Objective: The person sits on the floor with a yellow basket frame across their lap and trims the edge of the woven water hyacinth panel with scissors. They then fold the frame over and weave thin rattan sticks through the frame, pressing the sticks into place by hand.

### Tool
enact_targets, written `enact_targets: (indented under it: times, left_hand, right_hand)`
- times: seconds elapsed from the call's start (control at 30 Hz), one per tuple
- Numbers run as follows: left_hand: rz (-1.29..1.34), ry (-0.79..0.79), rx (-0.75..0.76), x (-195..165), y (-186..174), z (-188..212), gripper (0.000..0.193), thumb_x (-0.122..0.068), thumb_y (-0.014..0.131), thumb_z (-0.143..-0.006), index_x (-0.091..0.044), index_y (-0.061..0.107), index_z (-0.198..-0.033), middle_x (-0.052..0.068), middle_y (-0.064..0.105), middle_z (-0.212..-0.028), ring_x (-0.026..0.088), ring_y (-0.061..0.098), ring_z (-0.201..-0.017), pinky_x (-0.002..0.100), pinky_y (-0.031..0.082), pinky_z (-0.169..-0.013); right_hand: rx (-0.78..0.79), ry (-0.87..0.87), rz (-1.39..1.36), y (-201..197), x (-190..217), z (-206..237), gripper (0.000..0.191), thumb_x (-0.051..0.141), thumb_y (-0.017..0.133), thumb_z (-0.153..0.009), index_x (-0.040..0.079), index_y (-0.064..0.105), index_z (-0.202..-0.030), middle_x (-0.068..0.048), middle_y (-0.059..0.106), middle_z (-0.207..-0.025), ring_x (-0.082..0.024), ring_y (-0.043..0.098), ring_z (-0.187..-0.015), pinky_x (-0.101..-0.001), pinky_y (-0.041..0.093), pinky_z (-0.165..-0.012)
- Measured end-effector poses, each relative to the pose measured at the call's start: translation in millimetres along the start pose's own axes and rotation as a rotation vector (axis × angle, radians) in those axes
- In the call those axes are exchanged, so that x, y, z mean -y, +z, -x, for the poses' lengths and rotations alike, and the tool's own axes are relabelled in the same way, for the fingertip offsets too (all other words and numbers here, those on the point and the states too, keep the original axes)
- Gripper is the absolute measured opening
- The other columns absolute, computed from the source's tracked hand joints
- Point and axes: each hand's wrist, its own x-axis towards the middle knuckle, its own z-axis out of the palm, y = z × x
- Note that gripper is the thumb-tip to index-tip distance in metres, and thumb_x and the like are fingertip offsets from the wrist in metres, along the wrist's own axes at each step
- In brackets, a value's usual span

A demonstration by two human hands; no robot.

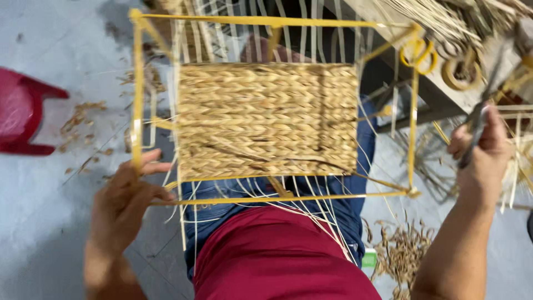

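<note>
Frame: we see a yellow wire frame [411,105] lying across the lap, over the blue jeans [355,216] and the dark red shirt [277,255]; it rests there so that both hands can reach it from the two sides.
Woven panel: the woven panel [266,119] of braided straw fills the middle of the frame; it is held between thin pale strands [311,39] that run from the top bar to the bottom bar and hang loose past the lower edge.
Left hand: our left hand [125,203] is closed around the lower left corner of the frame; the fingers wrap the bottom bar and the thumb lies along the side bar; we judge that this grip keeps the frame steady and flat on the knees.
Right hand: our right hand [480,153] is away from the frame, to the right of it; it is clenched around dark scissors [477,119], the blades pointing up toward the bench; the tool is kept clear of the weaving.
Bench: a grey bench [405,78] stands behind the frame's right corner; on it lie a roll of tape [461,69], yellow-handled scissors [417,54] and a bundle of straw [444,22], all near the right hand for easy reach.
Floor: cut straw scraps [402,247] lie on the pale floor [44,222]; a red stool [22,116] stands well apart at the left.
</note>
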Motion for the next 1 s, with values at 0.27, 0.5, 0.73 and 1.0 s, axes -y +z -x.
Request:
enact_targets:
  times: [0.27, 0.5, 0.73, 1.0]
  left_hand:
    - [-0.879, 0.077, -0.082, -60, -17, 6, 0.050, -0.001, 0.072, -0.089, -0.007, 0.066, -0.138, 0.014, 0.068, -0.125, 0.021, 0.071, -0.085, 0.032, 0.056, -0.057]
    - [-1.181, 0.404, -0.159, -112, 7, -13, 0.044, -0.012, 0.076, -0.088, -0.004, 0.065, -0.131, 0.016, 0.068, -0.121, 0.028, 0.068, -0.091, 0.037, 0.054, -0.070]
    - [-1.062, 0.979, 0.443, -170, 74, -86, 0.028, -0.017, 0.071, -0.093, -0.004, 0.069, -0.118, 0.013, 0.071, -0.113, 0.031, 0.066, -0.103, 0.043, 0.052, -0.087]
    - [-1.155, 0.801, 1.085, -84, 228, -154, 0.011, -0.004, 0.064, -0.083, -0.006, 0.075, -0.084, 0.015, 0.072, -0.085, 0.033, 0.072, -0.082, 0.049, 0.058, -0.068]
  right_hand:
    - [0.096, 0.354, 0.512, 5, 4, 123, 0.058, -0.008, 0.068, -0.089, 0.004, 0.061, -0.146, 0.003, 0.063, -0.109, -0.002, 0.056, -0.086, -0.0194, 0.050, -0.076]
    - [0.288, 0.276, 0.870, 9, 27, 140, 0.041, -0.006, 0.077, -0.087, 0.004, 0.070, -0.126, 0.000, 0.059, -0.087, -0.006, 0.051, -0.071, -0.0221, 0.045, -0.067]
    - [0.283, 0.356, 0.927, 8, 65, 140, 0.061, -0.003, 0.073, -0.079, 0.010, 0.065, -0.138, 0.001, 0.063, -0.095, -0.006, 0.056, -0.080, -0.0236, 0.050, -0.071]
    - [0.312, 0.782, 1.081, 24, 104, 177, 0.054, 0.005, 0.080, -0.080, 0.020, 0.072, -0.132, -0.006, 0.071, -0.089, -0.013, 0.060, -0.072, -0.0323, 0.056, -0.066]
